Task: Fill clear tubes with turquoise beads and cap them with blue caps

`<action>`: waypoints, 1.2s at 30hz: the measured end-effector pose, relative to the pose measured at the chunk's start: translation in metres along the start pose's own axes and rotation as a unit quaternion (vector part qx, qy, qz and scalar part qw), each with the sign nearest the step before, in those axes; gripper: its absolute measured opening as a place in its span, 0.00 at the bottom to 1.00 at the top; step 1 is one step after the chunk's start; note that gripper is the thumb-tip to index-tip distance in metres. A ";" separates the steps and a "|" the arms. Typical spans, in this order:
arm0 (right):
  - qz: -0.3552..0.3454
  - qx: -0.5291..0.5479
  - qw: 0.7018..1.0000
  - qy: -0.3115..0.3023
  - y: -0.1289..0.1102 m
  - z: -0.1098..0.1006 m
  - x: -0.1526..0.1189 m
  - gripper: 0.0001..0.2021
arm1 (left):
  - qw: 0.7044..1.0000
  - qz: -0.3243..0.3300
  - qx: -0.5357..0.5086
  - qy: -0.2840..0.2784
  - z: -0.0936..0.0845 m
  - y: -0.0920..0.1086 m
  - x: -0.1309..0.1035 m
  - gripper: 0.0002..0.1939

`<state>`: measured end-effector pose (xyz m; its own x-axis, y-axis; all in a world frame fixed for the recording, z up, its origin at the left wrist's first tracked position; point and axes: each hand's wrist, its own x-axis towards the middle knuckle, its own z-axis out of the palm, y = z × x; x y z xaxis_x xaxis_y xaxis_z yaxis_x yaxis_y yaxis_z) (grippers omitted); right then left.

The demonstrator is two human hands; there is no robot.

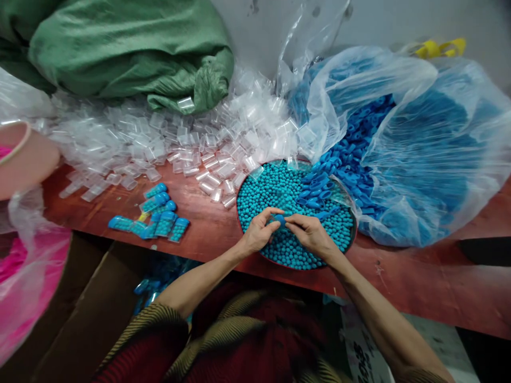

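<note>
Over a round tray (354,234) of small turquoise beads (261,186), my two hands meet at a small blue cap (280,218). My left hand (260,232) is closed around it from the left, thumb and forefinger curled; whether a clear container sits in that grip is hard to make out. Fingertips of my right hand (311,233) pinch the cap's right side. Blue loop-shaped plastic pieces (315,192) rest on the beads at the tray's back right. Left of the tray lie several filled clear containers with blue caps (164,223).
Loose clear plastic containers (223,143) are heaped along the back, below a green sack (131,53). A translucent bag (431,149) of blue pieces spreads on the right. At the left stand a pink tub (35,159) and a bag of pink pieces (35,271). The reddish table's front edge runs near my body.
</note>
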<state>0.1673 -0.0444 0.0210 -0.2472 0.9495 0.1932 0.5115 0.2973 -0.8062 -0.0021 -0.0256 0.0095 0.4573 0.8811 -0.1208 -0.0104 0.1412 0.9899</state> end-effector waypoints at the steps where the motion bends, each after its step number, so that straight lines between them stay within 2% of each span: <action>1: -0.014 -0.009 1.000 0.006 -0.001 0.003 0.001 0.09 | 1.000 0.004 0.012 0.024 0.000 0.000 0.000 0.14; 4: -0.026 -0.016 0.999 0.014 -0.004 0.003 0.006 0.09 | 0.999 0.001 0.013 0.048 -0.001 -0.001 0.000 0.14; 7: 0.009 0.042 0.999 -0.011 -0.006 -0.008 0.007 0.09 | 0.999 -0.024 -0.045 -0.002 -0.004 0.001 0.001 0.19; 9: 0.060 0.133 0.989 -0.010 -0.005 -0.013 0.007 0.13 | 0.996 -0.039 -0.070 -0.030 -0.005 0.003 0.001 0.22; 12: 0.150 0.268 0.949 0.074 -0.001 -0.009 0.004 0.23 | 0.996 -0.039 -0.066 -0.052 -0.002 0.004 -0.002 0.21; 14: 0.177 0.290 0.930 0.142 -0.001 -0.002 0.002 0.22 | 0.996 -0.029 -0.055 -0.062 0.001 0.004 -0.004 0.20; 16: 0.162 0.243 0.942 0.164 -0.004 0.002 0.001 0.15 | 0.997 -0.023 -0.048 -0.052 0.004 0.004 -0.007 0.20; 18: 0.113 0.173 0.969 0.137 -0.010 0.001 0.001 0.11 | 0.998 -0.022 -0.046 -0.032 0.005 0.004 -0.008 0.19; 20: 0.061 0.113 0.987 0.097 -0.016 -0.001 -0.001 0.11 | 0.998 -0.022 -0.048 -0.025 0.006 0.004 -0.008 0.19; 23: 0.010 0.036 0.998 0.060 -0.019 0.002 -0.006 0.18 | 0.998 -0.026 -0.057 -0.027 0.007 0.002 -0.007 0.18; 29: -0.023 -0.079 0.996 0.043 -0.009 0.031 -0.023 0.46 | 0.998 0.009 -0.056 0.009 0.009 0.007 -0.010 0.25; 32: -0.034 -0.124 0.990 0.051 -0.010 0.034 -0.026 0.48 | 0.999 0.031 -0.028 -0.010 0.008 0.011 -0.014 0.24; 36: -0.056 -0.162 0.983 0.068 -0.017 0.031 -0.025 0.42 | 0.998 0.040 -0.043 -0.028 0.009 0.015 -0.018 0.26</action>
<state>0.1394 -0.0759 0.0126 -0.2154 0.9074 0.3610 0.7287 0.3954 -0.5591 -0.0021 -0.0431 0.0272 0.5017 0.8643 -0.0351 -0.1244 0.1123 0.9859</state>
